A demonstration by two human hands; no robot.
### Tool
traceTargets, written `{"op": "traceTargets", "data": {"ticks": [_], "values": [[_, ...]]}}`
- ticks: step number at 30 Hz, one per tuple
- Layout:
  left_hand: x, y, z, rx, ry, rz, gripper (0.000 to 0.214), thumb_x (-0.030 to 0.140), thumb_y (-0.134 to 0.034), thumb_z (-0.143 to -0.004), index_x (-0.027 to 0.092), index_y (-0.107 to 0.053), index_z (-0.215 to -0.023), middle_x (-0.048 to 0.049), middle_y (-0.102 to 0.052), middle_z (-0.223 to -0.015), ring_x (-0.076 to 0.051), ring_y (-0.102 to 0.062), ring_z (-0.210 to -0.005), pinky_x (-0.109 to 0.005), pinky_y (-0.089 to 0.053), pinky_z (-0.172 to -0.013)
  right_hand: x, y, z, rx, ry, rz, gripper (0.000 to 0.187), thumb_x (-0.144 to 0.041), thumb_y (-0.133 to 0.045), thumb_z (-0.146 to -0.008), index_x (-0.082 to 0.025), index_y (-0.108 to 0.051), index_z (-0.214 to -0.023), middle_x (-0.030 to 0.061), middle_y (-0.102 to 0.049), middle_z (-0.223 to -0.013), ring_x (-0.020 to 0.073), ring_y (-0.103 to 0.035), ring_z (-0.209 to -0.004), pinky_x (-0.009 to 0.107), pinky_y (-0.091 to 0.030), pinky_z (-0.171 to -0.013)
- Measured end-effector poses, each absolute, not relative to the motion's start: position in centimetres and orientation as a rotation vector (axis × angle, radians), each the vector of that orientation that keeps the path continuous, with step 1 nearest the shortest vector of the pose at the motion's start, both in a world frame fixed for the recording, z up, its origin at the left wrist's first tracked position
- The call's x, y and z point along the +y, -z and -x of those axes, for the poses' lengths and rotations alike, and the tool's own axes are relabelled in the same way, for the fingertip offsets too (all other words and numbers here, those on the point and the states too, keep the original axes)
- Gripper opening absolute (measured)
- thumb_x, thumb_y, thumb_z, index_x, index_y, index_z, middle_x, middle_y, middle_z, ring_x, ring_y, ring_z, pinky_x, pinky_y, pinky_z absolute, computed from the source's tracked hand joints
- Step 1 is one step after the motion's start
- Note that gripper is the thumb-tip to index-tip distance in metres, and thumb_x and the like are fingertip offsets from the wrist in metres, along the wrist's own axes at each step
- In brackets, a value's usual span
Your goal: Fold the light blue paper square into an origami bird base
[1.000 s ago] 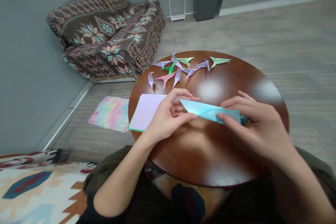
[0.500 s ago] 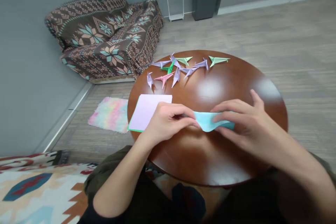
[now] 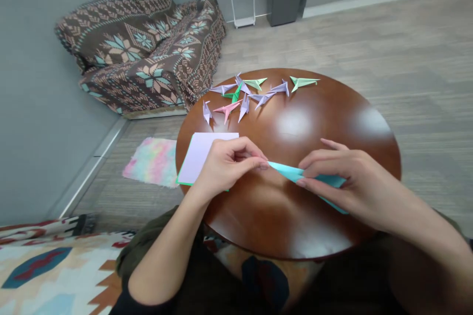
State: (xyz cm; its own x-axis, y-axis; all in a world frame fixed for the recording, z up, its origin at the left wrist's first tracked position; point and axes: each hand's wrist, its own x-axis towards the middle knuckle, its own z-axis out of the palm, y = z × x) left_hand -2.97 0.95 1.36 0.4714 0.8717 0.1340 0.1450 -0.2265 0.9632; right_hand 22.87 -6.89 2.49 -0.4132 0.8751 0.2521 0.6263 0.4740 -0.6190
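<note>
A folded sheet of light-blue origami paper [image 3: 286, 171] is held above the table between both hands. My left hand [image 3: 232, 161] pinches its narrow left tip between thumb and fingers. Farther along, my right hand [image 3: 336, 177] grips the paper's middle with thumb below and fingers on top, hiding part of it; a darker blue flap sticks out under that palm. Beside my left hand lies a stack of square paper [image 3: 203, 150], lilac on top with a green edge showing.
Several folded paper cranes, among them a pink one [image 3: 227, 110] and a pale-green one [image 3: 303, 82], stand along the far left of the round brown table [image 3: 295, 236]. A patterned sofa [image 3: 148, 59] and a fluffy pastel mat [image 3: 151, 161] are beyond its left side.
The blue paper has gone from a bulging, flatter band to a narrow pointed shape slanting down to the right. My right hand has turned and lowered slightly; the left still pinches its end.
</note>
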Motion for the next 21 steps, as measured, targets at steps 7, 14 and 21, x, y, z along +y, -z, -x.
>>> {"op": "traceTargets", "data": {"ticks": [7, 14, 21], "values": [[0.2, -2.1, 2.94, 0.77, -0.725, -1.753, 0.014, 0.028, -0.081, -0.088, 0.023, -0.077, -0.1, -0.0042, -0.081, -0.085, -0.019, -0.079, -0.077, -0.027, -0.06, -0.073, -6.93, -2.38, -22.99, -2.13, -0.619, 1.299, 0.013, -0.028, -0.066, -0.097, -0.029, -0.074, -0.086, -0.006, -0.078, -0.091, 0.0192, -0.073, -0.079, 0.063, -0.032, -0.118], [0.27, -2.18, 2.6, 0.773, -0.768, -2.023, 0.012, 0.029, -0.077, -0.091, 0.02, -0.078, -0.082, -0.005, -0.08, -0.082, -0.017, -0.073, -0.072, -0.026, -0.054, -0.067, -7.16, -2.52, -22.6, -2.127, -0.624, 1.338, 0.012, -0.027, -0.065, -0.096, -0.028, -0.072, -0.086, -0.0057, -0.077, -0.09, 0.019, -0.072, -0.079, 0.063, -0.03, -0.119], [0.37, -1.59, 2.38, 0.68, -0.913, -1.653, 0.018, 0.022, -0.083, -0.084, 0.015, -0.069, -0.076, -0.0067, -0.079, -0.085, -0.013, -0.073, -0.07, -0.021, -0.058, -0.066, -7.24, -3.17, -22.74, -2.155, -0.626, 1.386, 0.016, -0.026, -0.062, -0.098, -0.026, -0.075, -0.089, -0.0028, -0.078, -0.095, 0.0195, -0.074, -0.084, 0.061, -0.031, -0.118]]}}
